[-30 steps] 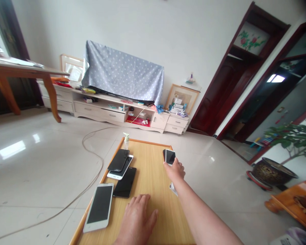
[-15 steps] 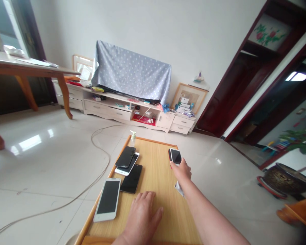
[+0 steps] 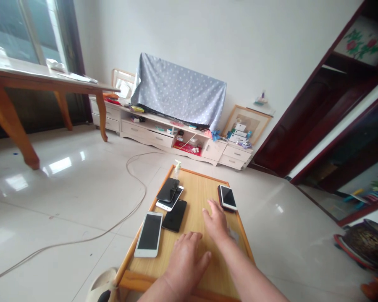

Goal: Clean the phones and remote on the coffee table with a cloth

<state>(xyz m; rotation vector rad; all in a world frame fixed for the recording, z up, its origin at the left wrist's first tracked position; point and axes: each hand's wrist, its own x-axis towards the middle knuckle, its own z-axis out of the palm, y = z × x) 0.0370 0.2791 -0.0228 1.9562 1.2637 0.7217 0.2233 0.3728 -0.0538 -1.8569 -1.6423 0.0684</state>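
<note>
— What shows of the person?
— A left hand (image 3: 185, 260) and a right hand (image 3: 216, 222), both bare, with rounded fingers.
— And behind each hand?
— A bare left forearm (image 3: 157, 292) and right forearm (image 3: 248, 277), unclothed as far back as the view reaches.

A small wooden tabletop (image 3: 197, 197) with an orange rim fills the lower centre of the frame. Along its left edge lie a white phone (image 3: 149, 234), a black phone (image 3: 174, 215) just beside it, and farther up a dark phone (image 3: 168, 189) stacked on a pale phone (image 3: 174, 201). A pump bottle (image 3: 177, 168) stands at the upper left corner. A white-framed phone (image 3: 228, 197) lies by the right edge. The left hand (image 3: 185, 260) rests flat at the bottom.
</note>
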